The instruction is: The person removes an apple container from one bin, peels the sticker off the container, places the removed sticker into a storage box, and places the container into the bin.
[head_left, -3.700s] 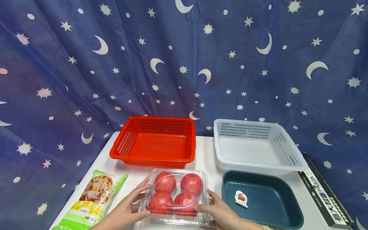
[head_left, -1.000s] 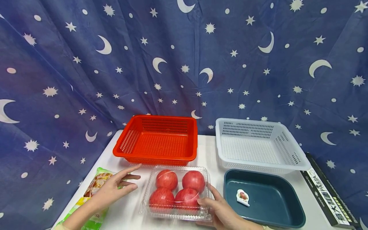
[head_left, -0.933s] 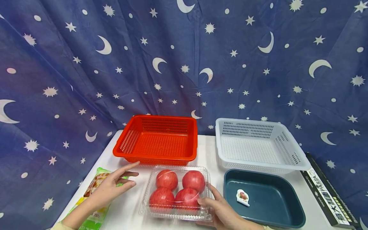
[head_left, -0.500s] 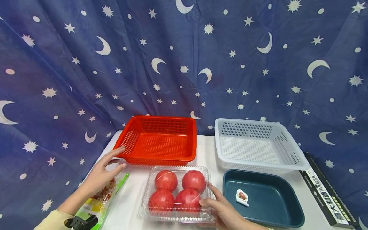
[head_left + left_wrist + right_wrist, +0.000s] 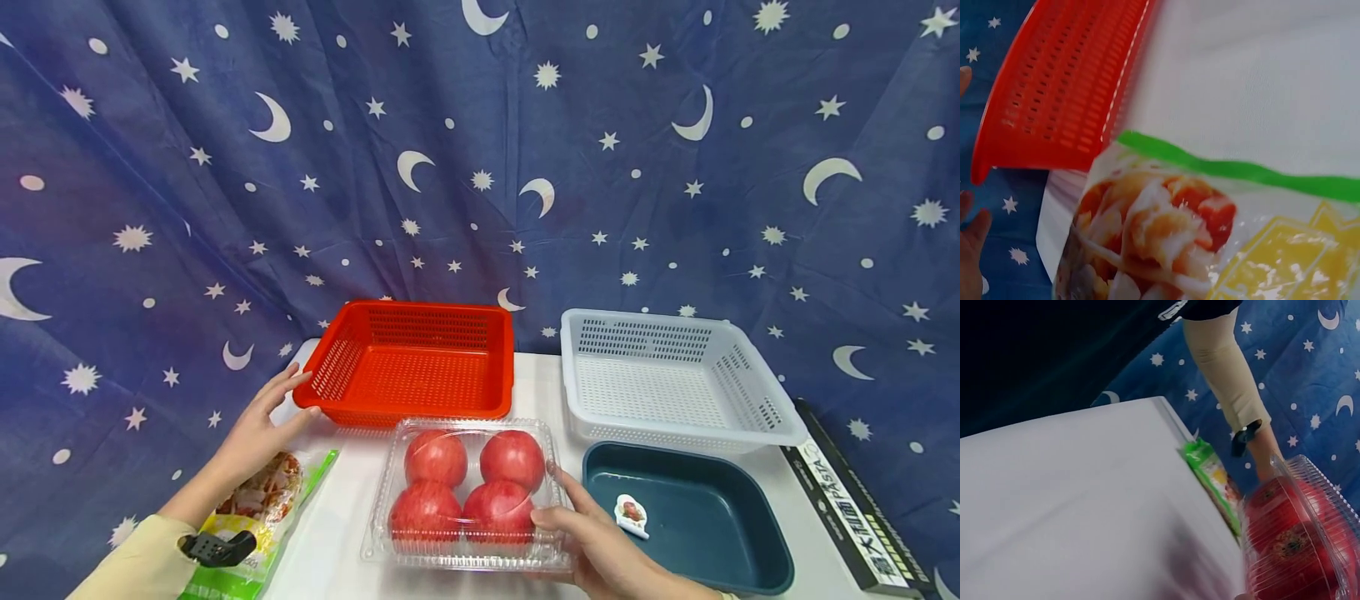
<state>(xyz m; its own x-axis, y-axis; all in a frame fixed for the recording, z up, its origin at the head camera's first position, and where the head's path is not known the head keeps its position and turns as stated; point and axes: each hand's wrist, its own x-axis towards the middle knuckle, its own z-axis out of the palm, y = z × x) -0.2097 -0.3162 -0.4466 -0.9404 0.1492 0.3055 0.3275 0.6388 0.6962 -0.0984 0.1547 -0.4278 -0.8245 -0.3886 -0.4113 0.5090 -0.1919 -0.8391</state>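
Four red apples [image 5: 468,487] are sitting inside a clear plastic box [image 5: 465,550] near the front of the white table [image 5: 536,387] in the head view. The right hand [image 5: 600,554] is holding the box at its right side, with the thumb lying on the lid and the fingers curling under the edge. The left hand [image 5: 258,425] is reaching to the near left corner of the red basket [image 5: 408,367], its fingers straight and a little spread, touching the rim or nearly so. A bag of food [image 5: 251,517] is lying under that arm, a white basket [image 5: 671,379] is standing to the right, and a dark tray [image 5: 686,521] is sitting in front of it with a small sticker [image 5: 626,512] inside. In the left wrist view, the red basket [image 5: 1063,87] is filling the top left and the bag of food [image 5: 1210,240] is lying just below it; only fingertips are peeking in at the left edge. In the right wrist view, the clear plastic box [image 5: 1300,540] is showing at the lower right with apples [image 5: 1285,534] inside, though I cannot tell how the fingers are lying here. One hand alone is gripping the box, so I think it could tip or pop open and the apples could roll out.
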